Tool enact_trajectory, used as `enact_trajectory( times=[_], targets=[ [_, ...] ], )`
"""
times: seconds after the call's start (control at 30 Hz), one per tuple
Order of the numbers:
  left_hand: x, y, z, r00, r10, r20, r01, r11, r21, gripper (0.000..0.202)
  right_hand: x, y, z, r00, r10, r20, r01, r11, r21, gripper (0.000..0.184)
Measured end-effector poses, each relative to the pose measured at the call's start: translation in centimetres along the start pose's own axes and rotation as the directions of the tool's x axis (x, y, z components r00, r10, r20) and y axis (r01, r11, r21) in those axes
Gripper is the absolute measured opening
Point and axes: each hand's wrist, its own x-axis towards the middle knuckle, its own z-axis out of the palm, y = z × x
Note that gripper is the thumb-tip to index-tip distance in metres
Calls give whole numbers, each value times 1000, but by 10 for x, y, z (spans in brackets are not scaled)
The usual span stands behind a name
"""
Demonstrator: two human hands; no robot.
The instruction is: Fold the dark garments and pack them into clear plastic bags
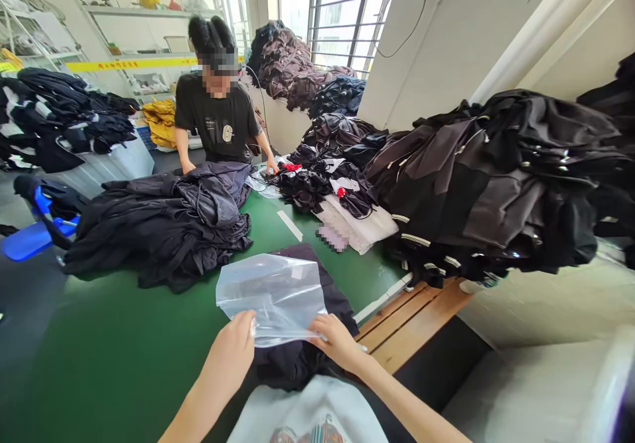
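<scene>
A clear plastic bag [272, 294] hangs just above the near edge of the green table [124, 344]. My left hand [233, 347] pinches its near left edge, and my right hand [335, 338] pinches its near right edge. Both hands are closed on the bag's opening. Under the bag lies a folded dark garment [297, 357], partly hidden by the plastic. A heap of black garments [163, 225] lies on the table beyond my left hand.
A person in a black T-shirt [218, 119] stands across the table with hands on the clothes. Tall stacks of dark garments [496, 178] fill the right side. White folded items [357, 225] and small black pieces [307, 185] lie mid-table. A wooden bench [411, 317] adjoins at right.
</scene>
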Motion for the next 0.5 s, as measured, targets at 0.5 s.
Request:
enact_trajectory(
  times=[0.5],
  targets=[
    [-11,-108,79,732,-671,117,366,244,-898,50,3,76,30,581,794,177,-428,114,896,36]
  ],
)
